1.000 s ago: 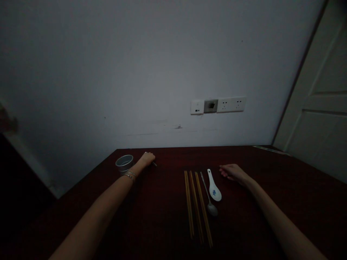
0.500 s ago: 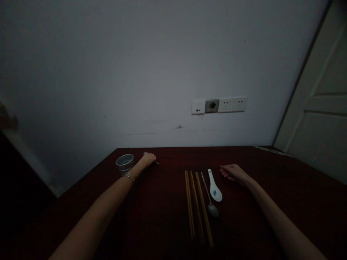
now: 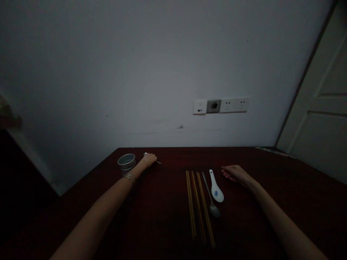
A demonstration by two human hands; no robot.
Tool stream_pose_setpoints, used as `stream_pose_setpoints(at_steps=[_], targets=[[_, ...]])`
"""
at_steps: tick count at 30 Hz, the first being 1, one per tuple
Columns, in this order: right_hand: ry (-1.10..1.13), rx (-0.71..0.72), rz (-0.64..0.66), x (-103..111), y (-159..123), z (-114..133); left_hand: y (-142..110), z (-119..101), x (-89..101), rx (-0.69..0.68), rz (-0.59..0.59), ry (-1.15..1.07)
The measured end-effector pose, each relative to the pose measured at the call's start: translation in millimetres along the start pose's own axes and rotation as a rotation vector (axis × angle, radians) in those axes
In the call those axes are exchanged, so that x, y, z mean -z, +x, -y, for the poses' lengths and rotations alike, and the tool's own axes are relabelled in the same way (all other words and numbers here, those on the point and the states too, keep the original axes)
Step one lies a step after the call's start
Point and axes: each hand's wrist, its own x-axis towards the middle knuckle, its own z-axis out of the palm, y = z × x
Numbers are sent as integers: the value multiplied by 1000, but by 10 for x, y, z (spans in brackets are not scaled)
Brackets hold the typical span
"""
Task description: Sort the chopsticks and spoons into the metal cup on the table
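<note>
At the back left of the table, my left hand (image 3: 150,159) is closed over a thin metal spoon (image 3: 159,162). Only the slim end and a shiny rounded tip show beyond my fingers; the middle is hidden. A round grey metal tin (image 3: 127,163) stands just left of that hand. My right hand (image 3: 235,173) rests on the table, loosely curled and holding nothing. Beside it lies a white ceramic spoon (image 3: 217,193) with a blue mark. Left of this are a long-handled metal spoon (image 3: 214,211) and several wooden chopsticks (image 3: 199,206), laid lengthwise in pairs.
The dark red table (image 3: 159,202) meets a grey wall (image 3: 151,72) at its far edge. Wall sockets (image 3: 230,105) sit above it. A pale door (image 3: 322,94) is at the right. A blurred object (image 3: 9,115) shows at the far left.
The whole view has shifted very slightly. Both hands keep their places, the left still over the metal spoon, and the tin, spoons and chopsticks lie as before.
</note>
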Motion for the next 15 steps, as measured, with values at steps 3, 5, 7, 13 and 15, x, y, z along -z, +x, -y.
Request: stream_pose_setpoints(at_steps=[3, 5, 7, 13, 15], targets=[[18, 6, 5, -2, -5, -3, -26, -14, 11, 1, -8, 10], [31, 7, 14, 2, 2, -13, -62, -35, 17, 5, -25, 14], [32, 4, 20, 7, 14, -23, -112, -65, 16, 19, -71, 3], [-9, -1, 11, -4, 26, -17, -276, -182, -32, 161, -196, -166], [-35, 6, -1, -11, 22, -10, -310, -229, -41, 170, -222, -213]])
